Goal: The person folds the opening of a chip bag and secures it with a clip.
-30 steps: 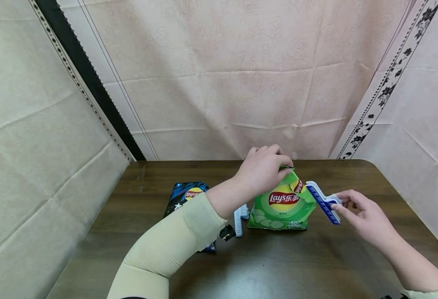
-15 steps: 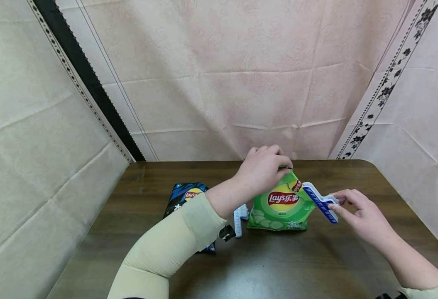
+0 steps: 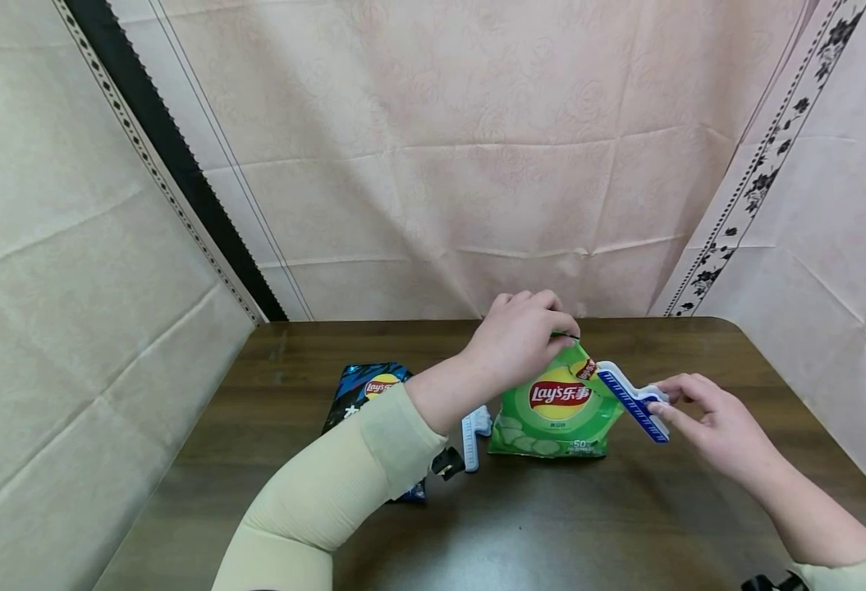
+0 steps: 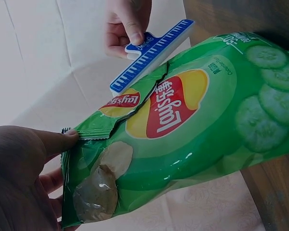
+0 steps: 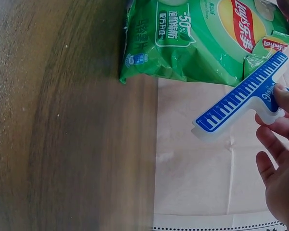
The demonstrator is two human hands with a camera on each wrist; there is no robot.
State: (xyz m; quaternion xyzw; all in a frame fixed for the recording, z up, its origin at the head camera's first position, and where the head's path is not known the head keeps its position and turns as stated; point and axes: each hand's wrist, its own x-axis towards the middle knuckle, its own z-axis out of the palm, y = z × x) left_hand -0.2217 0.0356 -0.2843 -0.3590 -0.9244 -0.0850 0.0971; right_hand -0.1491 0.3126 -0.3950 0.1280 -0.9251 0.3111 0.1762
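Observation:
A green Lay's chip bag (image 3: 547,427) stands on the table, its upper right corner folded over in front. At its top edge my left hand (image 3: 517,338) grips the bag, thumb in front in the left wrist view. My right hand (image 3: 715,423) pinches a blue and white bag clip (image 3: 635,404) with a piano-key pattern between thumb and fingers. The clip (image 4: 151,57) lies slanted along the bag's folded side edge. Whether its jaws have the edge between them cannot be made out. In the right wrist view the clip's lower end (image 5: 209,124) sticks out past the bag.
Behind my left forearm lies a dark blue Lay's bag (image 3: 359,392), partly hidden. A second pale blue clip (image 3: 471,439) is between the two bags. Light cloth (image 3: 433,205) hangs behind the brown wooden table (image 3: 551,525) and at both sides.
My right hand has shifted slightly left, bringing the clip closer against the green bag's folded edge. The left hand keeps its grip at the top and has hardly moved.

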